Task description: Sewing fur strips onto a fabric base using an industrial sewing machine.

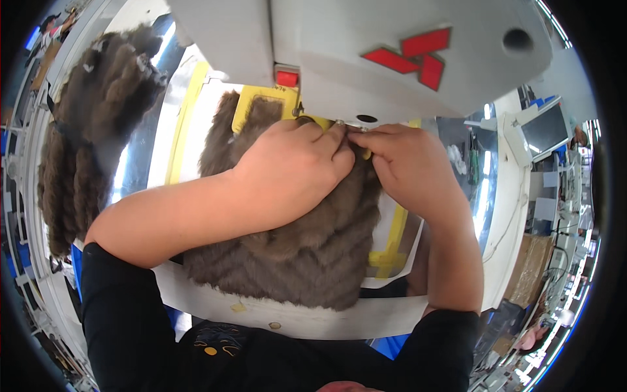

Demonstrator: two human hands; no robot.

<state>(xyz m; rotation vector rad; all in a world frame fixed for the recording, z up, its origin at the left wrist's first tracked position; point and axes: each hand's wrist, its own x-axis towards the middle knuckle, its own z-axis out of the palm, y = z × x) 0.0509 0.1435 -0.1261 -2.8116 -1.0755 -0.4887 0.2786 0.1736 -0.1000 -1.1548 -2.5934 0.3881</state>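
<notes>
Left hand and right hand meet at brown fur, near twelve o'clock; can't tell if pinching. Best keep it smooth.

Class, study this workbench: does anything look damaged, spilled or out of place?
Mostly not. Only the whitish patches on the brown fur pile at left look odd, breaking its brown colour; whether they are damage, I cannot tell.

From my remote feed, left hand and right hand converge, fingertips close together.
I see the left forearm slanting inward from a bent elbow, fingers curled; the right forearm rises more steeply, forefinger pointing left. Either hand's grip is unclear to me.
</notes>
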